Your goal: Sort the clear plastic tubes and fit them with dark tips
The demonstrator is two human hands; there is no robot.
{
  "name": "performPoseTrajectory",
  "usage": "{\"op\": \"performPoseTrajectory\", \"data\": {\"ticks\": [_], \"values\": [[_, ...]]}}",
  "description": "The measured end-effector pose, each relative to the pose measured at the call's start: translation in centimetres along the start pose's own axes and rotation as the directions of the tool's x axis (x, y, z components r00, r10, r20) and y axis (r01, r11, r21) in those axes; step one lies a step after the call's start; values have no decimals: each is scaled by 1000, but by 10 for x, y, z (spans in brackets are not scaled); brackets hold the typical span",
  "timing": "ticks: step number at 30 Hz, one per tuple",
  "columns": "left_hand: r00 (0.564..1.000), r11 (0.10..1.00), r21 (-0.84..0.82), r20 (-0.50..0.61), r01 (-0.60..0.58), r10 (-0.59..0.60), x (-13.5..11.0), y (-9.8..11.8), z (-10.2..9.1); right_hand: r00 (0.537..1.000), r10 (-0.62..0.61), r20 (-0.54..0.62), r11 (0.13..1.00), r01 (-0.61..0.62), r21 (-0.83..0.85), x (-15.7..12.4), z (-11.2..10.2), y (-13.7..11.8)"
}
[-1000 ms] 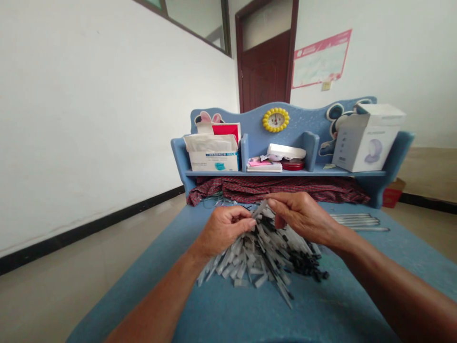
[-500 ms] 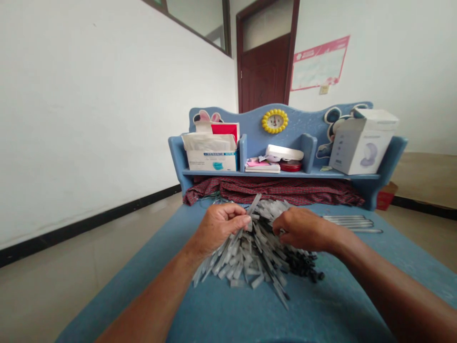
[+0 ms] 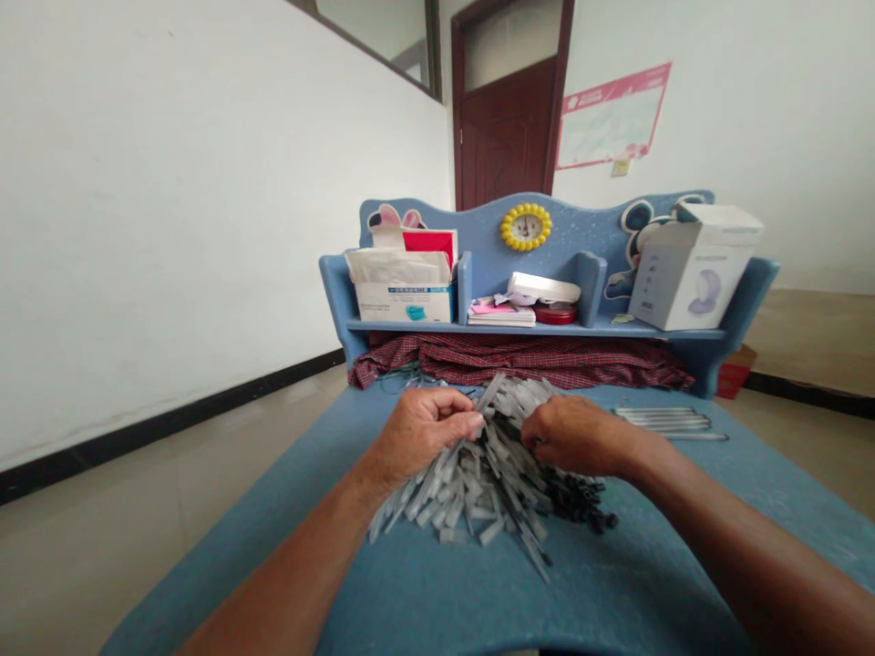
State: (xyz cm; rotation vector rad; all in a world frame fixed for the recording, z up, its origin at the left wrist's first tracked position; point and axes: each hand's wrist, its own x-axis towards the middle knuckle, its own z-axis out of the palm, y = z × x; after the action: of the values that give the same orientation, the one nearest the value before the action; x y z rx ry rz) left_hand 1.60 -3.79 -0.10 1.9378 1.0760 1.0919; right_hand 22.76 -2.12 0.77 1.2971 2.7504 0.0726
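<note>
On the blue tabletop (image 3: 437, 606) lies a heap of translucent plastic strips or sleeves (image 3: 444, 497), with some slim dark pieces among them. My left hand (image 3: 427, 430) is pinched at the heap's left side, thumb against forefinger, on a clear plastic sleeve (image 3: 490, 394) that slants up from the fingertips. Over the heap's right side, my right hand (image 3: 578, 434) has its fingers curled in and closed. Whatever those fingers hold is hidden from me. Small black caps or ring-like pieces (image 3: 581, 499) form a cluster just below my right hand.
Several slim clear tubes (image 3: 666, 421) lie side by side at the right. Behind the heap, a red checked cloth (image 3: 519, 362) is bunched beneath a blue shelf (image 3: 424, 326). This holds a mask box (image 3: 403, 301), a white box (image 3: 694, 269) and a round red tin (image 3: 555, 314).
The view has tilted slightly, so the scene sits a little higher. My left hand has edged slightly right toward the sleeve's lower end; my right hand has hardly moved.
</note>
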Motion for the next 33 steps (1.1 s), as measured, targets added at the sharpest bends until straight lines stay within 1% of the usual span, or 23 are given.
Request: {"op": "performPoseTrajectory", "data": {"ticks": [3,6,9,11,14,18,21,24,27,30,32,33], "values": [[1000,1000,3,-1,7,-7,0,2,1,999,-30,-14,999,30,25,-2,-4,2],[1000,1000,10,-3,18,-18,0,4,2,999,-43,-21,997,44,60,-8,-14,3],[1000,999,19,12,26,-26,0,4,3,999,-26,-37,995,30,91,-17,-22,3],[999,999,27,25,22,-23,1,4,4,999,-2,-39,995,6,97,-27,-22,4],[999,999,32,31,9,-10,2,3,5,999,49,-1,994,-49,102,-45,-12,7],[998,999,28,60,17,-19,1,3,6,993,89,77,983,-100,156,-66,11,17],[997,999,28,73,29,-31,1,1,8,986,117,119,969,-139,205,-73,25,22],[997,999,32,75,29,-32,1,-1,9,981,131,143,955,-164,246,-75,35,25],[994,998,33,94,46,-49,1,-2,10,983,119,137,947,-154,283,-75,42,27],[990,997,31,121,73,-76,0,-1,10,990,82,110,916,-119,383,-76,43,29],[984,996,35,154,83,-88,-1,2,10,996,69,60,863,-89,498,-78,39,30],[980,995,38,176,89,-94,-1,3,10,997,79,24,819,-78,568,-78,36,30]]}}
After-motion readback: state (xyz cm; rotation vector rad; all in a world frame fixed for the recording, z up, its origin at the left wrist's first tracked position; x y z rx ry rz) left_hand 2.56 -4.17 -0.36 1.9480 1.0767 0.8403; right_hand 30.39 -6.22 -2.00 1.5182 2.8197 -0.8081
